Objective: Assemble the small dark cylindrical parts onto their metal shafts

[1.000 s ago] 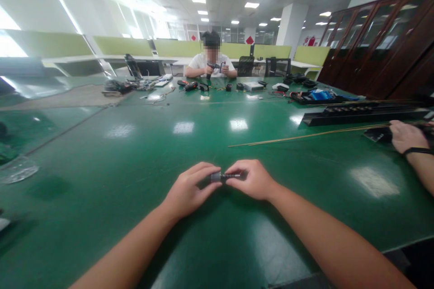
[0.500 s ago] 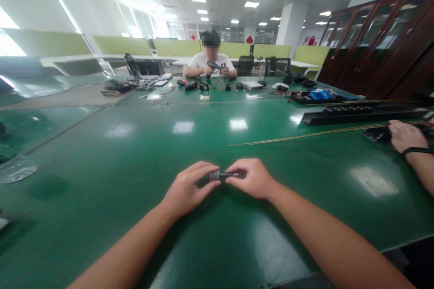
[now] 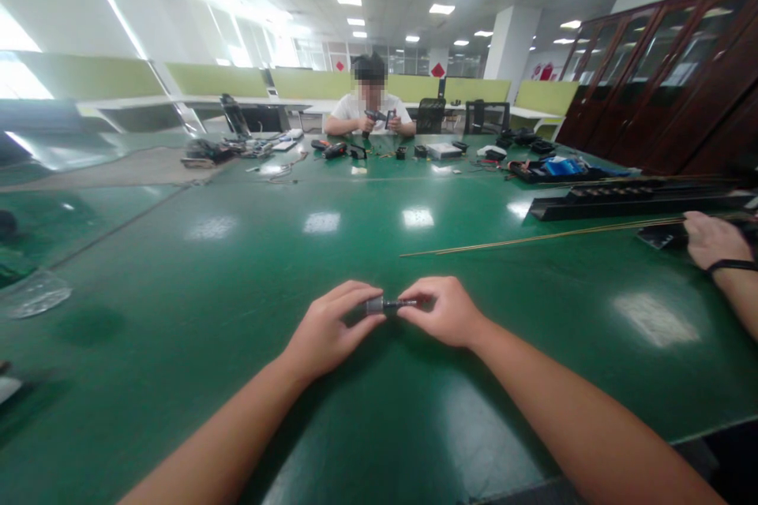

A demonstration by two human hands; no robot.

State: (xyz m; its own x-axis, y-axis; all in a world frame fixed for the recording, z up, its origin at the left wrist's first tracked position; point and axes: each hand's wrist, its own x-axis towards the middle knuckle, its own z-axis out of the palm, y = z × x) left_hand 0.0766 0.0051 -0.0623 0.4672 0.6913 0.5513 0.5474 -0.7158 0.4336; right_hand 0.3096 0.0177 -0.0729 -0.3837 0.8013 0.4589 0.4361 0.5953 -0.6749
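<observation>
My left hand [image 3: 332, 331] is closed on a short grey cylinder [image 3: 375, 305], pinched between thumb and fingers just above the green table. From the cylinder's right end a thin dark metal shaft [image 3: 392, 304] sticks out, lying level. My right hand [image 3: 441, 312] is closed around the far end of this shaft, thumb below and fingers above. A bit of red shows inside the right hand's grip, too small to name. The two hands are a small gap apart, with part of the shaft visible between them.
Thin brass-coloured rods [image 3: 509, 243] and a long black channel [image 3: 568, 207] lie at right, near another person's hand [image 3: 716, 241]. Across the table a person [image 3: 370, 106] holds a power drill among tools and parts. Clear plastic [image 3: 39, 296] lies at left.
Both hands keep nearly the same pose. My right hand's fingertips have shifted slightly right along the shaft. The camera view has moved a little.
</observation>
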